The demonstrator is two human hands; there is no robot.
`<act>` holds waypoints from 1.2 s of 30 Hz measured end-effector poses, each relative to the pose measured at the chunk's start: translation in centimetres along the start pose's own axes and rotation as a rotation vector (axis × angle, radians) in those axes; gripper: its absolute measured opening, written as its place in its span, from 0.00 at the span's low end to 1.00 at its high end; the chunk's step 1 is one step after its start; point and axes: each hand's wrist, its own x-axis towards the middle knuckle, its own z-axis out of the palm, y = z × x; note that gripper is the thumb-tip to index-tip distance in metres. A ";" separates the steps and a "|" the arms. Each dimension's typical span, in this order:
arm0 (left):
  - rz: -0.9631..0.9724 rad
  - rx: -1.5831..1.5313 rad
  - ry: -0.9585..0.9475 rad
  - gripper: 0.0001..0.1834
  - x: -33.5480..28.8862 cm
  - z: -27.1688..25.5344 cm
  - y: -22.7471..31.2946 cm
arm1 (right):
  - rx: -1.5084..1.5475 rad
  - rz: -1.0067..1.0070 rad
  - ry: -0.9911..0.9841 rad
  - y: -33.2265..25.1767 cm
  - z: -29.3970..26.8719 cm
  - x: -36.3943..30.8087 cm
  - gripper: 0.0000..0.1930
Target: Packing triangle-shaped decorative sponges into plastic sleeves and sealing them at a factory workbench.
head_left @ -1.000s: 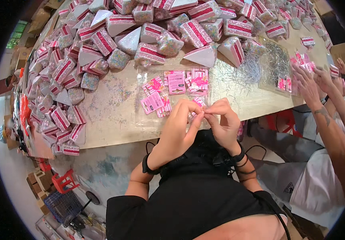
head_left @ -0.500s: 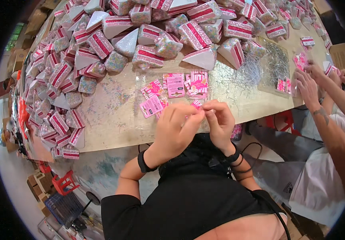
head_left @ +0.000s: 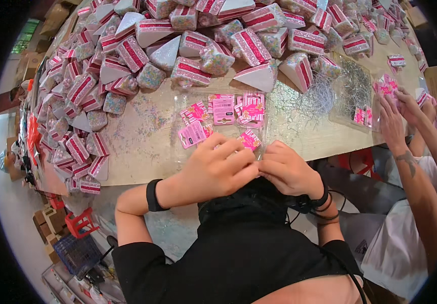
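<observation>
Below, I see a pale table (head_left: 137, 157) heaped with glittery cake slices (head_left: 193, 43), a clear tray (head_left: 224, 131) near its edge. The left hand (head_left: 218, 169) and right hand (head_left: 285, 169) meet at the fingertips; whether gripping anything, I cannot tell. Pink cards (head_left: 223, 110) lie in the tray just beyond.

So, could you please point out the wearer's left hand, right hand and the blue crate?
Left hand (head_left: 212, 169): head view, its back.
Right hand (head_left: 289, 171): head view, its back.
Blue crate (head_left: 76, 253): head view, its mesh.

Inside a busy handwork workshop
Cake-slice ornaments (head_left: 132, 53) heap a long table (head_left: 142, 157) shared with a co-worker (head_left: 401, 256), cardboard boxes (head_left: 55, 221) stacked nearby.
</observation>
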 end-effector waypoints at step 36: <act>-0.109 0.346 -0.314 0.33 12.0 4.2 -13.4 | -0.225 0.263 0.858 1.9 -2.5 -5.1 0.11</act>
